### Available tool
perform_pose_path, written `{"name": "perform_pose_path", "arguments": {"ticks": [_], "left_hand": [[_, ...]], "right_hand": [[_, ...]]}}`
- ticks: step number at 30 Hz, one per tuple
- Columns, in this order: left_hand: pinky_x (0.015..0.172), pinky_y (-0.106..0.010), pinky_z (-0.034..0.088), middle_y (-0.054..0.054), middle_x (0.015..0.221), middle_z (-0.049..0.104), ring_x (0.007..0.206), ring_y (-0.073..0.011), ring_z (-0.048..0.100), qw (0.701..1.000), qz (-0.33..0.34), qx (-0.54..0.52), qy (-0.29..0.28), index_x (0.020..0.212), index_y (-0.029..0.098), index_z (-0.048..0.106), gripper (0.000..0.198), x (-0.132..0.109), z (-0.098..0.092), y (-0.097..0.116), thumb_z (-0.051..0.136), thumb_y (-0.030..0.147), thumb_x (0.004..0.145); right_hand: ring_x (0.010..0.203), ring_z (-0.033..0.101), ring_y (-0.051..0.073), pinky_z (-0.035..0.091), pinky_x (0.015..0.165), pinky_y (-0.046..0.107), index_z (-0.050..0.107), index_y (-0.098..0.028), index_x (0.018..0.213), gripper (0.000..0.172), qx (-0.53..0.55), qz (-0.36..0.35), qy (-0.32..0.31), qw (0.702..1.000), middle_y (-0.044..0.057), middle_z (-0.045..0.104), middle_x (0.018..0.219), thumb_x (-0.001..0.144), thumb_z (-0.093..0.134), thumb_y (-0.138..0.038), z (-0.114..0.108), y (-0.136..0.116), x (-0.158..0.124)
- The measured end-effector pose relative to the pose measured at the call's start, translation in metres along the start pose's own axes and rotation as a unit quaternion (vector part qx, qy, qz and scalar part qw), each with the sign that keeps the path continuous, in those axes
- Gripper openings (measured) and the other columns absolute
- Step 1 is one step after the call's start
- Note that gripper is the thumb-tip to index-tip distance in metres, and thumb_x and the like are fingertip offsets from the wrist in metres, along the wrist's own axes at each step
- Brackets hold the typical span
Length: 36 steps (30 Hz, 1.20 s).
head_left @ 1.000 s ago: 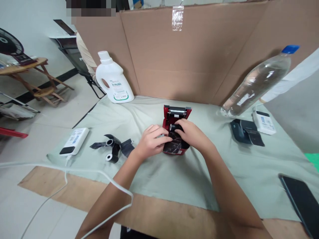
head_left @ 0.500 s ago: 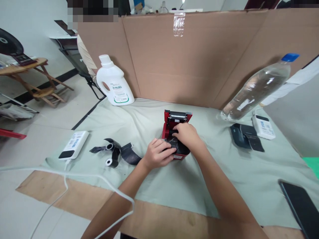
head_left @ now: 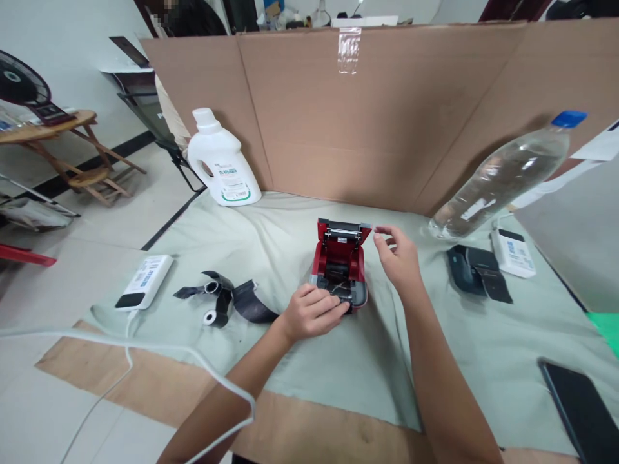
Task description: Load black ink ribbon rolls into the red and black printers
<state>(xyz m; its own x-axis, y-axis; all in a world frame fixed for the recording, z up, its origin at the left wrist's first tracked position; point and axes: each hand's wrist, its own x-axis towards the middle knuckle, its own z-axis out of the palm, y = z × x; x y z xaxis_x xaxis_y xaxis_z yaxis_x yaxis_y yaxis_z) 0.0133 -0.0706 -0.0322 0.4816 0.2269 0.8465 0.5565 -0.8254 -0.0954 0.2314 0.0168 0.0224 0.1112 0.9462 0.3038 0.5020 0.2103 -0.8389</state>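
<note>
Nearest, a white cable [head_left: 252, 407] passes above the person's left forearm, and at the right a black phone [head_left: 583, 403] lies near the table edge. The left hand [head_left: 314, 310] rests at the front edge of a small red machine [head_left: 358, 264], its fingers close together; whether they pinch something there, I cannot tell. Left of this hand lies black ribbon [head_left: 254, 303] with rolls. The machine stands at the middle of the pale green cloth [head_left: 338, 361], lid raised. Just beside the lid is the right hand [head_left: 400, 258], fingers bent, thumb slightly apart. Farther, a clear bottle [head_left: 503, 177] and a white jug [head_left: 225, 167] stand before the cardboard [head_left: 333, 122].
</note>
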Motion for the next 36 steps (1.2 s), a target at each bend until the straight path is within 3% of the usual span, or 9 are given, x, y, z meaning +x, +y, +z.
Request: {"name": "perform_pose_path", "arguments": {"ticks": [4,7,10,12,18,21,24,31,36], "left_hand": [[0.071,-0.031,0.044,0.001,0.083,0.072,0.074,-0.0125,0.062,1.0,0.008,0.008,-0.002,0.1,0.023,0.073,0.014,0.0,0.001,0.002,0.074,0.017,0.086],[0.071,-0.031,0.044,0.001,0.083,0.073,0.074,-0.0125,0.062,1.0,0.013,0.008,-0.009,0.1,0.022,0.073,0.015,0.001,0.0,0.002,0.074,0.017,0.086],[0.07,-0.031,0.045,0.001,0.083,0.074,0.073,-0.0127,0.063,1.0,0.012,0.006,-0.011,0.1,0.022,0.073,0.014,0.001,-0.002,0.002,0.073,0.018,0.087],[0.07,-0.031,0.045,0.001,0.083,0.074,0.072,-0.0127,0.064,1.0,0.009,0.007,-0.01,0.1,0.023,0.073,0.013,0.0,-0.002,0.002,0.072,0.019,0.087],[0.078,-0.031,0.044,0.002,0.084,0.074,0.076,-0.0134,0.066,1.0,-0.007,0.001,-0.01,0.11,0.029,0.072,0.03,-0.012,0.003,0.004,0.075,0.014,0.084],[0.085,-0.036,0.045,-0.005,0.094,0.075,0.087,-0.02,0.066,0.997,-0.067,0.042,0.026,0.122,0.028,0.069,0.034,-0.018,0.005,0.001,0.073,0.033,0.089],[0.091,-0.043,0.046,-0.017,0.111,0.073,0.104,-0.0304,0.067,0.982,-0.172,0.069,0.036,0.139,0.017,0.058,0.06,-0.021,0.009,-0.004,0.057,0.057,0.094],[0.091,-0.044,0.048,-0.013,0.101,0.073,0.106,-0.0301,0.066,0.964,-0.262,0.014,0.039,0.134,0.016,0.056,0.044,-0.023,0.019,-0.008,0.052,0.029,0.093],[0.093,-0.046,0.051,-0.013,0.104,0.07,0.105,-0.0288,0.065,0.958,-0.284,-0.012,0.049,0.126,0.018,0.058,0.035,-0.023,0.022,-0.007,0.051,0.028,0.093]], "right_hand": [[0.079,0.063,0.019,0.051,0.073,0.035,0.066,-0.019,0.122,0.052,0.118,0.035,-0.035,0.992,0.01,0.073,0.11,0.089,0.055,-0.058,0.021,0.015,0.005],[0.082,0.063,0.02,0.051,0.075,0.033,0.068,-0.019,0.107,0.044,0.131,0.043,-0.03,0.99,0.008,0.072,0.097,0.09,0.056,-0.057,0.024,0.015,0.001],[0.096,0.063,0.022,0.053,0.079,0.034,0.066,-0.02,0.091,0.032,0.125,0.023,-0.026,0.992,0.01,0.068,0.108,0.087,0.058,-0.051,0.021,0.016,-0.015],[0.107,0.062,0.024,0.055,0.084,0.036,0.067,-0.021,0.101,0.028,0.13,0.021,-0.041,0.99,0.012,0.063,0.125,0.084,0.059,-0.043,0.022,0.021,-0.031],[0.134,0.055,0.029,0.051,0.105,0.045,0.047,-0.021,0.147,0.065,0.213,0.07,-0.083,0.971,0.016,0.051,0.152,0.086,0.057,-0.043,0.035,0.041,-0.067],[0.14,0.051,0.03,0.048,0.111,0.047,0.047,-0.02,0.149,0.067,0.212,0.073,-0.085,0.971,0.016,0.051,0.155,0.088,0.056,-0.047,0.037,0.044,-0.069],[0.142,0.05,0.03,0.047,0.112,0.047,0.046,-0.021,0.151,0.066,0.198,0.074,-0.091,0.973,0.014,0.05,0.157,0.09,0.054,-0.047,0.037,0.044,-0.069],[0.143,0.049,0.027,0.046,0.115,0.044,0.044,-0.021,0.153,0.066,0.203,0.076,-0.079,0.973,0.013,0.048,0.159,0.09,0.051,-0.04,0.042,0.042,-0.073],[0.143,0.05,0.027,0.045,0.117,0.045,0.045,-0.022,0.153,0.064,0.188,0.075,-0.067,0.977,0.012,0.049,0.158,0.095,0.048,-0.048,0.044,0.044,-0.08]]}}
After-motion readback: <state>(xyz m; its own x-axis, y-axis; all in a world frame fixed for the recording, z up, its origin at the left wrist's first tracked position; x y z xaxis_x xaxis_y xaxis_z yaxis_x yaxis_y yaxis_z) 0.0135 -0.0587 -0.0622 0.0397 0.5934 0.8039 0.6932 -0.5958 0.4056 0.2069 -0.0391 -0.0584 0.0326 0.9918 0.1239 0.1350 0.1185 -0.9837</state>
